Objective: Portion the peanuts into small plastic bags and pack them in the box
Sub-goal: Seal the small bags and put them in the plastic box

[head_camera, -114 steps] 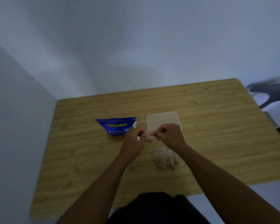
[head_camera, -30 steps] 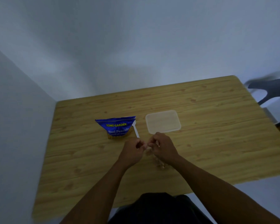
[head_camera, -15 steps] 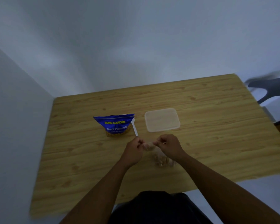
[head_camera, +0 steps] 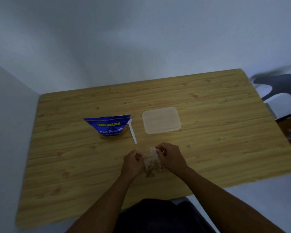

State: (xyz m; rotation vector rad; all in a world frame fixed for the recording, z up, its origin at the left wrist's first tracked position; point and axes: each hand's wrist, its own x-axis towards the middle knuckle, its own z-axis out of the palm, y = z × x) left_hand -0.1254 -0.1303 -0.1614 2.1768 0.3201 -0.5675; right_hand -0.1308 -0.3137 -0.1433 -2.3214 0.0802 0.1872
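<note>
Head view: left hand (head_camera: 133,161) and right hand (head_camera: 170,157) both pinch the small plastic bag (head_camera: 151,161) of peanuts at six o'clock on the surface (head_camera: 225,132). Clear box (head_camera: 161,120) waits at twelve o'clock. A loose pinch risks spilling peanuts.

Dim, bluish, flat light; soft overall, edges bowed by the wide lens and blurred.

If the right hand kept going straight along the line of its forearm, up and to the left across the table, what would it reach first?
Beyond the small bag it already holds, the right hand would probably meet the white plastic spoon, then the blue peanut packet; depth is uncertain here.
</note>
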